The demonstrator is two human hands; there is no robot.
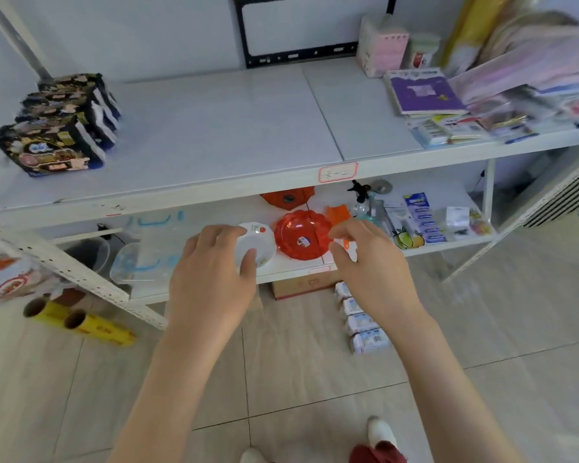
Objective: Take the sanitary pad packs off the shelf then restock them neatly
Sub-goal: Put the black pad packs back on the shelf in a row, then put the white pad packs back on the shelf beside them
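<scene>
Several black sanitary pad packs (57, 125) stand in a row at the left end of the white top shelf (214, 128). Several pale pad packs (360, 320) lie in a line on the tiled floor below the shelf, just under my right hand. My left hand (211, 272) hovers in front of the lower shelf with loosely curled fingers and holds nothing. My right hand (368, 262) hangs beside it, fingers apart and empty. Both hands are in mid-air, apart from any pack.
A red plate (303, 235), a white bowl (259, 243) and clear containers (137, 259) sit on the lower shelf. Stacked packets and a purple box (422, 91) crowd the top shelf's right end. Yellow rolls (81, 324) lie on the floor at left.
</scene>
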